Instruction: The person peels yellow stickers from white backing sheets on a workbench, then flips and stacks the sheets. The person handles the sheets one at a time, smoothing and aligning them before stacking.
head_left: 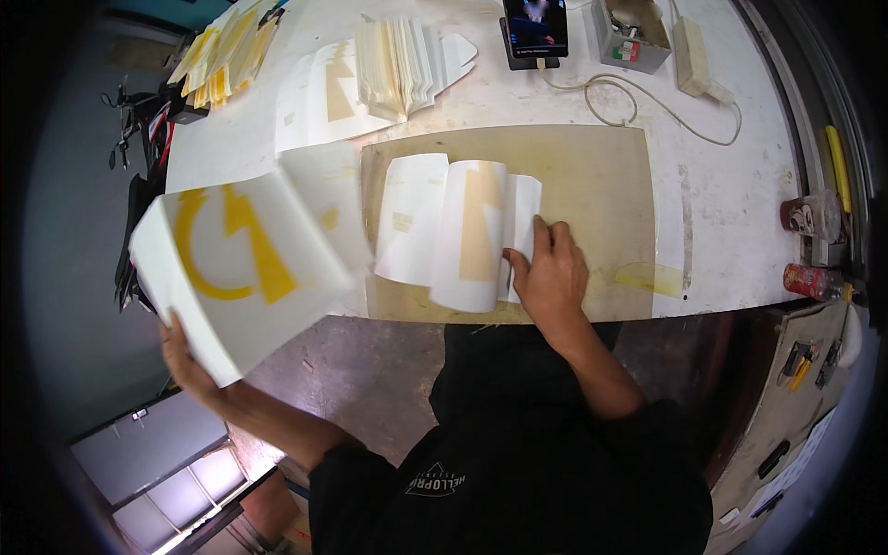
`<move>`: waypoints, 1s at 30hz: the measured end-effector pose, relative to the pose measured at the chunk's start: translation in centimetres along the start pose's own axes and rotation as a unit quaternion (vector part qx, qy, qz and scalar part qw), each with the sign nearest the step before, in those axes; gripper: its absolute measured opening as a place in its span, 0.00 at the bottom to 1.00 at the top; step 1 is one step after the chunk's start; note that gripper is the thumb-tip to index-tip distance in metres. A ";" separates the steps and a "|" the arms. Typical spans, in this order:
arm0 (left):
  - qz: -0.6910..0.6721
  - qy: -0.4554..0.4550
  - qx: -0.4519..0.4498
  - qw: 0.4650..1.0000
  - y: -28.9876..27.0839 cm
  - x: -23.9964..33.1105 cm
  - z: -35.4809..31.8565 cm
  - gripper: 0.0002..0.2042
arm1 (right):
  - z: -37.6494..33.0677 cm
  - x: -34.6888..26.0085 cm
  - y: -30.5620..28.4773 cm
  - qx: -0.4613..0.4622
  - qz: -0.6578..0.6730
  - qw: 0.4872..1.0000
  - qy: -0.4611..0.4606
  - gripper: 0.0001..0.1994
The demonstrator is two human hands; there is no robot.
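My left hand (190, 365), out past the table's left front, grips the lower left edge of a large white paper sheet (250, 324) with yellow shapes printed on it. The sheet is tilted, and its far right part is blurred by motion. On the tan mat lies a folded white paper sheet (421, 254) with a pale tan print; its middle bulges up in a curve. My right hand (555, 277) holds this sheet's narrow right flap, with the thumb on the flap's left side and bent fingers at its right edge. The fingertips' undersides are hidden.
Behind the mat (601, 203) stands a bundle of folded sheets (393, 69) on flat printed paper. More yellow-printed sheets (227, 55) are piled far left. A phone on a stand (536, 32), an open box (634, 37) and a cable (661, 109) occupy the back right; bottles (809, 280) line the right edge.
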State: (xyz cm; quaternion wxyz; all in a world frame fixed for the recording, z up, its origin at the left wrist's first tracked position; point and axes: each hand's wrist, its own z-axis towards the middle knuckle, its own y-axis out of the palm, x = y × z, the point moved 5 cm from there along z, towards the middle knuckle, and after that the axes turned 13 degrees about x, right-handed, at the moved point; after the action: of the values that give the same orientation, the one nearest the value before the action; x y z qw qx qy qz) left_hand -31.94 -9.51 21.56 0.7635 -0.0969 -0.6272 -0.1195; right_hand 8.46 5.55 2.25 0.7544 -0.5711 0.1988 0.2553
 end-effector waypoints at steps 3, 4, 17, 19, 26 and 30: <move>0.083 0.167 -0.012 0.982 -1.3 5.5 1.8 0.19 | 0.3 1.3 -1.1 0.018 -0.013 1.000 0.007 0.20; 0.148 0.261 -0.003 0.954 -1.0 7.2 1.5 0.19 | 0.3 1.6 -1.1 0.024 -0.003 1.000 0.005 0.20; 0.053 0.040 -0.156 0.986 13.1 -0.8 -8.5 0.12 | 1.8 7.9 -4.5 0.028 0.269 0.928 0.255 0.18; 0.065 0.005 -0.197 0.978 14.8 -2.7 -10.1 0.12 | 2.0 8.3 -4.5 -0.013 0.205 0.953 0.224 0.18; 0.056 -0.009 -0.203 0.978 16.6 -3.8 -10.8 0.11 | 0.3 1.9 -1.5 -0.007 0.119 0.987 0.106 0.20; 0.054 0.031 -0.181 0.982 14.4 -3.7 -8.6 0.11 | 1.5 1.5 -1.9 0.092 0.028 0.995 0.028 0.25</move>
State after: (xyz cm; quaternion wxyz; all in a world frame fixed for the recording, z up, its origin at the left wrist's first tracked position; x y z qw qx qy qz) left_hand -20.22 1.87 16.25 0.7576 -0.2635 -0.5654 -0.1921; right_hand 10.80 6.84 3.20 0.7905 -0.5001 0.2587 0.2410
